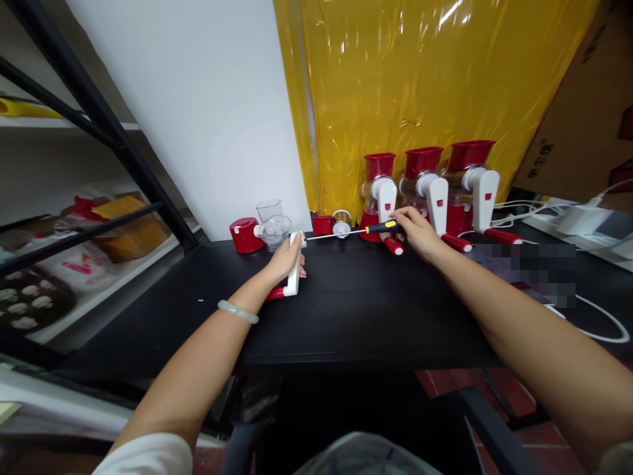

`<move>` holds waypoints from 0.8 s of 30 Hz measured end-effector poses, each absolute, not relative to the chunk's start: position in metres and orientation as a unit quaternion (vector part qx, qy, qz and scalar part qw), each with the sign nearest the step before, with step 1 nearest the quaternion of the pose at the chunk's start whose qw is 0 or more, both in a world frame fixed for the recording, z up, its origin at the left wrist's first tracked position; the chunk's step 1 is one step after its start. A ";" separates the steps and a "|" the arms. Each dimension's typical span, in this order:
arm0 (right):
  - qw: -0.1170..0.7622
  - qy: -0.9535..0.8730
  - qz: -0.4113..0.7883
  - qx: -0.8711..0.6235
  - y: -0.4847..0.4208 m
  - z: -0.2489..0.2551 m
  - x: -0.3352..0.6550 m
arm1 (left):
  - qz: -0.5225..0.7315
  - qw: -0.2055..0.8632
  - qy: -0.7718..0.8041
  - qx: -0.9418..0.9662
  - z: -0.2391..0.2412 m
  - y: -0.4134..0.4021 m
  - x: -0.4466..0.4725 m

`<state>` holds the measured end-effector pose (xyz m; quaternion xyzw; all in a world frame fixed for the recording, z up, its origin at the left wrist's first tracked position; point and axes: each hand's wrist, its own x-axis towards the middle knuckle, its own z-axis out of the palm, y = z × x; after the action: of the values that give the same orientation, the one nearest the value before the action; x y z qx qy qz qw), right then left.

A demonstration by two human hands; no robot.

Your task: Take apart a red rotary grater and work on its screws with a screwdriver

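My left hand (287,258) is closed around a white crank handle (293,277) with a red grip, attached to a clear and red grinder (264,232) lying on its side on the black table (356,310). My right hand (418,231) grips a screwdriver (368,230) with a black and yellow handle. Its thin shaft points left, and the tip reaches the top of the white crank. Just behind the shaft lie a small red part (322,225) and a round metal drum (341,222).
Three assembled red and white grinders (430,191) stand in a row against a yellow plastic sheet (420,86). White cables and a power strip (578,221) lie at the right. A black metal shelf (74,218) with packaged goods stands at the left.
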<state>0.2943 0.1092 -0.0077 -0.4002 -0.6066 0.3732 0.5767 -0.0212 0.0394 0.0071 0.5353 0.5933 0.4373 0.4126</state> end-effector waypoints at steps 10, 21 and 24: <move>0.570 -0.597 0.368 -0.428 0.107 -0.006 0.294 | 0.439 0.409 0.592 0.538 0.008 0.038 -0.020; 0.578 -0.588 0.399 -0.401 0.114 -0.013 0.293 | 0.443 0.406 0.594 0.534 0.011 0.037 -0.020; 0.595 -0.560 0.426 -0.389 0.113 -0.012 0.291 | 0.447 0.406 0.588 0.538 0.011 0.037 -0.020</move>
<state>0.2912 0.1126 -0.0117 -0.3887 -0.5602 0.4256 0.5950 -0.0205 0.0365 0.0110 0.5383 0.5879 0.4472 0.4058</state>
